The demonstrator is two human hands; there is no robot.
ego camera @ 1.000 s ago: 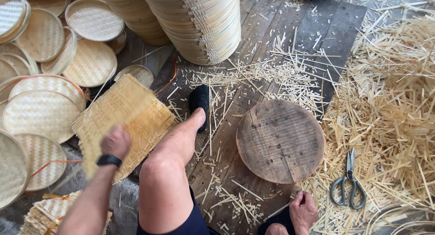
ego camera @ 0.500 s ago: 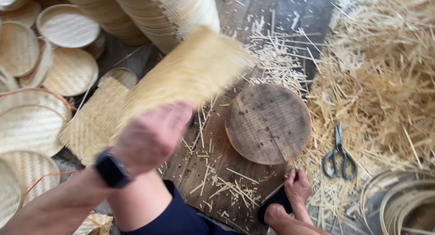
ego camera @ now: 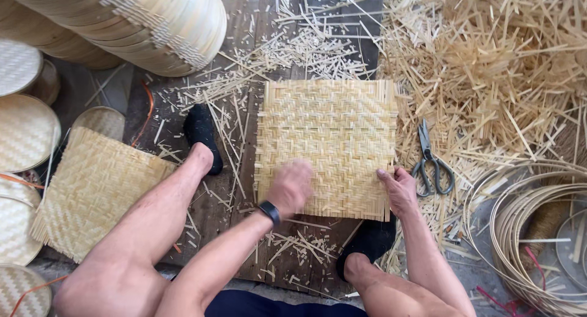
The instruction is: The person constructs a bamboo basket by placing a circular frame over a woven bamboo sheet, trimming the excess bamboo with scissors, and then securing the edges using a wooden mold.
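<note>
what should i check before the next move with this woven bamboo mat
1. Woven mat lies flat on the floor: ok.
2. Left hand on the mat: ok, though blurred.
3. Right hand on the mat's near right edge: ok.
4. Scissors clear of the hands, just off the mat's right edge: ok.
5. What the mat rests on: cannot tell, it is covered.
6. Spare mat at left stays clear: ok.

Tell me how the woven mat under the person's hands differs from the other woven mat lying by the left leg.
The mat in front lies square to the view, with the left hand and the right hand on its near edge; the mat by the left leg lies turned at an angle, untouched. The first sits on dark planks among cuttings, the second beside round woven lids. Both are pale, square, woven strips with frayed edges.
</note>
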